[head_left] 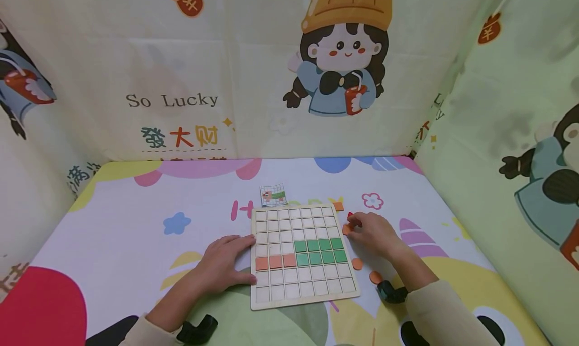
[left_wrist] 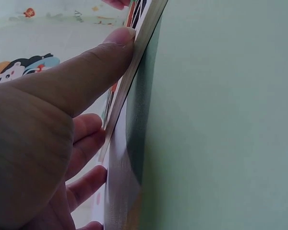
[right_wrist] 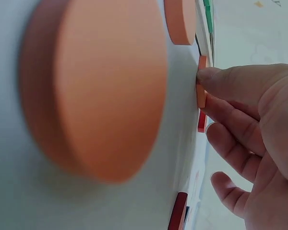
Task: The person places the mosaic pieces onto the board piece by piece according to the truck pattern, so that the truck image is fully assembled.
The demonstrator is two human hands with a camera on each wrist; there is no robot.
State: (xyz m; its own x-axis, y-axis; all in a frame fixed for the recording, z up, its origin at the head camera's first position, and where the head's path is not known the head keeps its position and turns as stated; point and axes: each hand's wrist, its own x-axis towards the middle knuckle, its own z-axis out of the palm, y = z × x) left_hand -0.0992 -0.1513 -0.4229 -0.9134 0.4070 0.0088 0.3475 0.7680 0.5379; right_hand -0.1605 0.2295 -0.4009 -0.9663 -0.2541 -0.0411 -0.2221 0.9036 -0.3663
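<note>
A wooden grid board [head_left: 271,302] lies on the table, with green square tiles [head_left: 314,252] in two rows and salmon square tiles [head_left: 275,261] at the left of the lower row. My left hand [head_left: 223,265] rests against the board's left edge, thumb and fingertips along its side, as the left wrist view also shows. Just right of the board, my right hand [head_left: 373,233] pinches an orange disc [right_wrist: 201,91] at the table between thumb and index finger. Next to those fingers is a small red piece [right_wrist: 202,120], partly hidden in the head view.
Two orange discs [head_left: 357,263] [head_left: 376,277] lie right of the board, nearer me. An orange square piece [head_left: 338,206] sits by its top right corner. A small picture card [head_left: 273,195] with a gridded animal pattern stands behind the board. Patterned cloth walls [head_left: 253,60] surround the table.
</note>
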